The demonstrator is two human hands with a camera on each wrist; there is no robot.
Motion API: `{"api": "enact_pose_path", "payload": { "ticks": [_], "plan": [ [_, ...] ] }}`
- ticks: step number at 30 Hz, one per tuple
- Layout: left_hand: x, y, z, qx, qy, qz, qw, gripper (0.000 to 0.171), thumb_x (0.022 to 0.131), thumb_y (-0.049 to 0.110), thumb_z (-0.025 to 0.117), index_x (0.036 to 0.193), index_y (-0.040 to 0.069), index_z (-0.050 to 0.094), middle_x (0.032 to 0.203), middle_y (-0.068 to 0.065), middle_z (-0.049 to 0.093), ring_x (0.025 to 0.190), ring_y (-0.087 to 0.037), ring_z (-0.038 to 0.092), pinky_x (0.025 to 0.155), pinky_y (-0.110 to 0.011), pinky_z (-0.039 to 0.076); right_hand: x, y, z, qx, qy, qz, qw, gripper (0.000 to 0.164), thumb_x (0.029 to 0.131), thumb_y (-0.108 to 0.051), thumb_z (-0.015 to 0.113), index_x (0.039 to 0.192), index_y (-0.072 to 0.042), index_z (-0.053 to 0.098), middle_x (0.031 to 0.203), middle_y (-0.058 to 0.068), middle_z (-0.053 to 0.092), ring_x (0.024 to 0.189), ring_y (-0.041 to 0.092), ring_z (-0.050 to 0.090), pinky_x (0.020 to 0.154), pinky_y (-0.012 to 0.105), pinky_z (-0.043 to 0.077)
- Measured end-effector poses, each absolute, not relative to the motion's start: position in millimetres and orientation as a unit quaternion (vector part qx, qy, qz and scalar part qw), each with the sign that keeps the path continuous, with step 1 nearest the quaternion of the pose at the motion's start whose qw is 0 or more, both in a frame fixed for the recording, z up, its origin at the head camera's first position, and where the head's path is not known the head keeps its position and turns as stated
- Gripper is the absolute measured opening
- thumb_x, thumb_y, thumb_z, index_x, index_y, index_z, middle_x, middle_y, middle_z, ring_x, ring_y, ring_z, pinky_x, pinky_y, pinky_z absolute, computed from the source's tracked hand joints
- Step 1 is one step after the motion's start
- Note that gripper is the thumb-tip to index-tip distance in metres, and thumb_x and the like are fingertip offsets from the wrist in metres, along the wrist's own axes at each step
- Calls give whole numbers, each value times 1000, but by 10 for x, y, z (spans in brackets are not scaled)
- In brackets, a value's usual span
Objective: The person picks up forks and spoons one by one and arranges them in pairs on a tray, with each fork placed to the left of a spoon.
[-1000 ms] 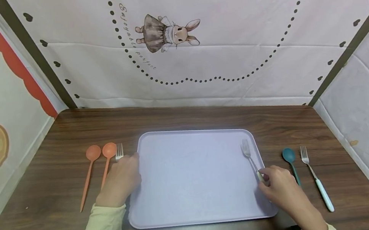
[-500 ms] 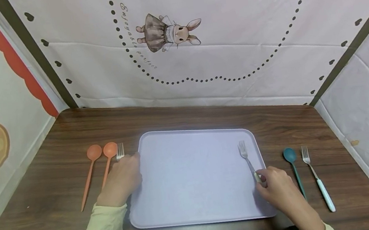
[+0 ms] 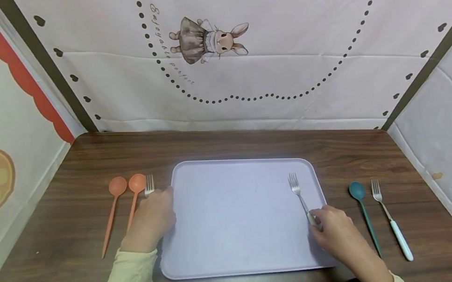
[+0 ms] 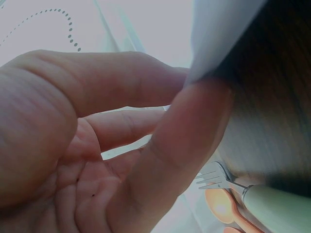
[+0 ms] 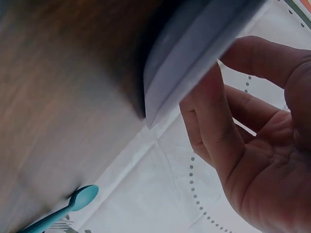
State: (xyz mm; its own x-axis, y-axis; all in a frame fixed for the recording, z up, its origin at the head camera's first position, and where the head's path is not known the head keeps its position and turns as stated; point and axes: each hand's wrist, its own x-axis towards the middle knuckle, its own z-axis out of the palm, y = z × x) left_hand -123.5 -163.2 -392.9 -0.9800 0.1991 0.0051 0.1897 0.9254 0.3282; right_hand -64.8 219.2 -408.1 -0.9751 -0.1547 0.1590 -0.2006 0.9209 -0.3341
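Note:
A pale lilac rectangular tray [image 3: 235,219] lies on the wooden table in the head view. At its left side, my left hand [image 3: 148,218] pinches the rim between thumb and finger; the left wrist view shows the tray edge [image 4: 214,39] at those fingertips. My right hand [image 3: 341,232] reaches over the tray's right rim and pinches the pale green handle of a fork [image 3: 295,188], whose metal tines point away over the tray's right part. In the right wrist view the tray's edge [image 5: 184,63] hides the fork from sight.
Two orange spoons [image 3: 117,186] lie left of the tray, beside another fork [image 3: 149,183] partly hidden by my left hand. To the right are a teal spoon [image 3: 357,190] and a fork with a pale blue handle [image 3: 401,241]. Cloth walls [image 3: 219,85] stand around the table.
My right hand has shifted the fork slightly left across the tray, away from the right rim. The left hand stays at the left rim. The head view has turned a little.

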Motion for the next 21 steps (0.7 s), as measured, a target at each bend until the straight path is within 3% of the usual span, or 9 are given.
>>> {"api": "enact_pose_path", "payload": {
  "ticks": [8, 21],
  "plan": [
    [-1233, -1623, -3929, 97, 982, 163, 17, 19, 81, -12, 56, 100, -10, 57, 74, -16, 55, 59, -28, 52, 50, -40, 45, -575, 2225, -4079, 86, -980, 173, 52, 30, 75, -4, 82, 102, 3, 73, 79, 6, 62, 63, 14, 56, 55, 36, 49],
    [-1229, -1626, -3923, 98, 981, 167, 13, 14, 81, -12, 55, 94, -8, 56, 72, -14, 53, 58, -28, 51, 49, -41, 45, -404, 2183, -4067, 79, -984, 160, 3, 37, 79, -4, 81, 114, 2, 70, 84, 5, 61, 66, 11, 55, 55, 28, 49]
  ]
}}
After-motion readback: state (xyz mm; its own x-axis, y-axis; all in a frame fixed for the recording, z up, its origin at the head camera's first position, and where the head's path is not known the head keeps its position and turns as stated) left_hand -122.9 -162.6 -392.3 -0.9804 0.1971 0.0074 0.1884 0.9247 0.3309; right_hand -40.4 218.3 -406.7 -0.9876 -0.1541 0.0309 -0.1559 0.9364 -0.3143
